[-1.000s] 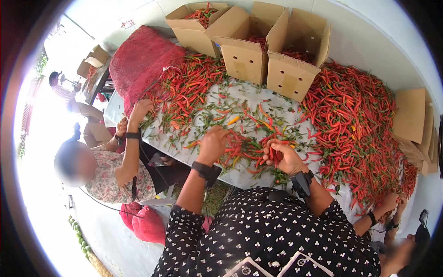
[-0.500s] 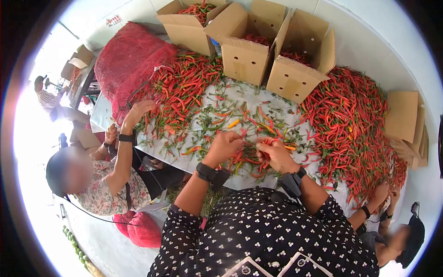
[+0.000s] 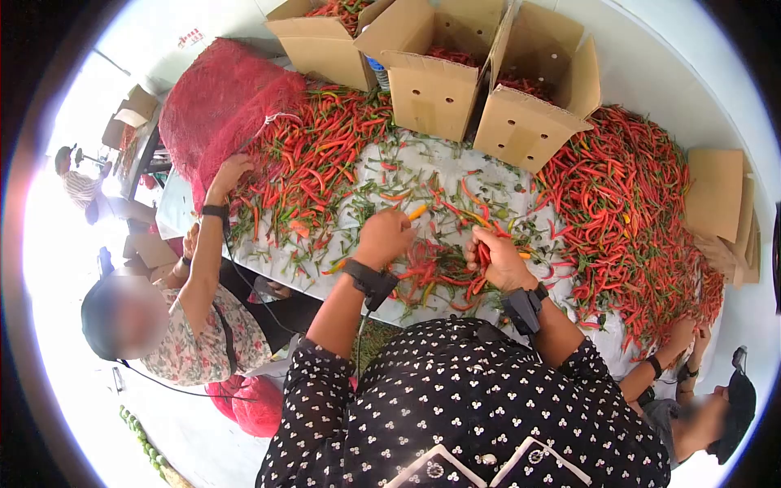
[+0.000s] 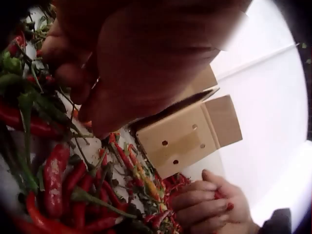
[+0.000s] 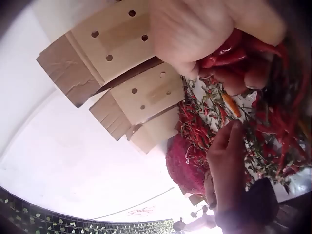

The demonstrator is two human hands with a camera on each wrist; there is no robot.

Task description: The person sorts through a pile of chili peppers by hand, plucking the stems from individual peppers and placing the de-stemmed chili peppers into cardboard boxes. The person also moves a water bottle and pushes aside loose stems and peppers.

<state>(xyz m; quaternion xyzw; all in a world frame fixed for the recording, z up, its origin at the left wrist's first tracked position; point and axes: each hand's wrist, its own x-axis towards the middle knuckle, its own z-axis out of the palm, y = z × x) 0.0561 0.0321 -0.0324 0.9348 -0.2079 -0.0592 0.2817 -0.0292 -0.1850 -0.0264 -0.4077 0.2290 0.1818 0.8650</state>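
Note:
My right hand [image 3: 503, 262] grips several red chilies, and the red chilies [image 5: 229, 56] show between its curled fingers in the right wrist view. To its left, my left hand [image 3: 385, 238] hovers low over a scatter of chilies and green stems, its fingers bent and fingertips close together. I cannot tell whether a stem is pinched there. A yellow-orange chili [image 3: 417, 212] shows just beyond those fingertips. Under the two hands lies a loose pile of red and green chilies [image 3: 439, 272] on a white sheet [image 3: 374, 175]. Close by the left hand, red chilies [image 4: 57, 180] fill the left wrist view's lower left.
Three cardboard boxes [image 3: 431, 98] with chilies inside stand along the wall. A large chili heap [image 3: 626, 220] spreads on the right, with folded cardboard [image 3: 716, 195] beyond. A red mesh sack [image 3: 228, 106] lies at left. People sit at both ends, their hands among the chilies.
My hands came together over the pile half a second ago. Now the left has drawn back leftward, and the right has shifted slightly right, still holding chilies.

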